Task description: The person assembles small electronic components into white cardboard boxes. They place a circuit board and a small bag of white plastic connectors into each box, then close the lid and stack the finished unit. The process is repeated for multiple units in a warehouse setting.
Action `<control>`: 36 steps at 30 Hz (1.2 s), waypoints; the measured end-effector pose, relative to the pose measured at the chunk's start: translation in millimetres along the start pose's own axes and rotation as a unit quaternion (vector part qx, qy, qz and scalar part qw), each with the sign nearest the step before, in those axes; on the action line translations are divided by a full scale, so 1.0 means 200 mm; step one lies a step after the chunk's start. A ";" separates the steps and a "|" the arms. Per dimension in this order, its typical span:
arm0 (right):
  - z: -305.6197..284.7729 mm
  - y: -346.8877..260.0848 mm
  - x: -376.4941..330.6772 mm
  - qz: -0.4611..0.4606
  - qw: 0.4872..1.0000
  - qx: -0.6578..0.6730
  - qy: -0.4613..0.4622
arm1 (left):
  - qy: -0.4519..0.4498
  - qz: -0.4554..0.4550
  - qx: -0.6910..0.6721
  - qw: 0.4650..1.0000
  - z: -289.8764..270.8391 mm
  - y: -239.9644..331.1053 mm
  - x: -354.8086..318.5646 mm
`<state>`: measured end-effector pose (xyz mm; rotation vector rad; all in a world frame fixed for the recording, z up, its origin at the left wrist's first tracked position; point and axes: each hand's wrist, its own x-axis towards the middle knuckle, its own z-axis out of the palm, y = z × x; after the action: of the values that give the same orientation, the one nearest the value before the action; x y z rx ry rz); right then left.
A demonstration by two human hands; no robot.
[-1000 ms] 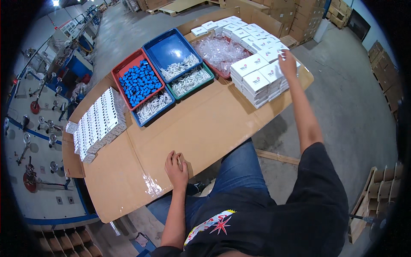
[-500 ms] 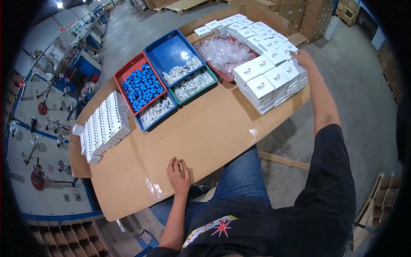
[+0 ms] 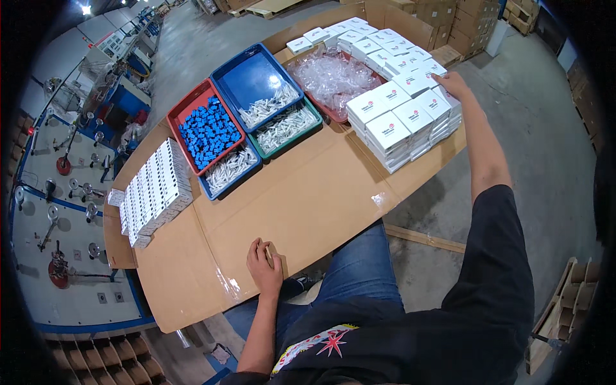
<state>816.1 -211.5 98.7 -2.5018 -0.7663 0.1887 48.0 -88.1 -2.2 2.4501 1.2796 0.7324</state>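
Note:
My right hand (image 3: 451, 85) reaches over the right side of the stacked flat white boxes (image 3: 414, 114). Its fingers are closed on the edge of a white box in the upper layer, which still sits among the others; the thumb side is partly hidden. My left hand (image 3: 265, 266) rests on the cardboard tabletop (image 3: 289, 205) near its front edge, fingers apart and slightly curled, with nothing in it. Beyond the stack's left side, a red tray holds clear plastic pieces (image 3: 333, 77).
A red tray of blue parts (image 3: 208, 131) sits left of a blue tray (image 3: 247, 77) with white slim pieces. Below them are a green tray (image 3: 289, 149) and another blue tray (image 3: 232, 188). White box rows (image 3: 156, 190) stand at left. A cardboard wall edges the far side.
My right hand has shifted very slightly left at the same box stack. The left hand stays on the cardboard, and the whole view has moved a little.

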 end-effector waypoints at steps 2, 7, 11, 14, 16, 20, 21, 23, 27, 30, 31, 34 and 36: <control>0.00 0.02 0.01 -0.010 1.000 -0.006 0.006 | 0.001 0.001 -0.001 1.000 0.00 0.00 0.00; 0.02 0.07 0.05 -0.004 0.999 -0.027 0.037 | -0.001 -0.001 0.002 1.000 0.01 0.01 0.00; 0.05 0.07 0.04 -0.003 0.998 0.009 0.065 | -0.005 -0.003 0.003 1.000 0.00 0.01 0.01; 0.05 0.08 0.04 -0.011 0.996 0.004 0.093 | -0.004 -0.003 0.002 1.000 0.00 0.01 0.01; 0.05 0.07 0.03 -0.023 0.994 0.007 0.105 | -0.004 -0.003 0.003 1.000 0.01 0.00 0.00; 0.02 0.03 0.02 0.011 0.999 0.000 0.038 | 0.001 -0.003 0.006 1.000 0.00 0.00 0.00; 0.03 0.03 0.02 0.011 0.999 -0.002 0.043 | 0.002 -0.002 0.008 1.000 0.00 0.00 0.00; 0.02 0.09 0.06 0.014 0.998 -0.004 0.059 | 0.002 0.003 0.006 1.000 0.01 0.01 0.01; 0.04 0.12 0.09 0.016 0.997 0.004 0.071 | 0.001 0.000 0.007 1.000 0.01 0.00 0.00; 0.04 0.12 0.09 0.015 0.998 0.016 0.063 | 0.001 0.001 0.007 1.000 0.00 0.01 0.00; 0.04 0.11 0.09 0.014 0.998 0.021 0.060 | 0.001 0.003 0.007 1.000 0.00 0.01 0.00; 0.04 0.11 0.08 0.020 0.998 0.014 0.063 | 0.004 0.002 0.006 1.000 0.00 0.01 0.00; 0.02 0.12 0.08 0.012 0.997 0.009 0.071 | 0.001 0.001 0.004 1.000 0.01 0.01 0.01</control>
<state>838.6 -217.8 83.1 -2.4785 -0.6726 0.0246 51.8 -88.4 -1.8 2.4572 1.2834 0.7314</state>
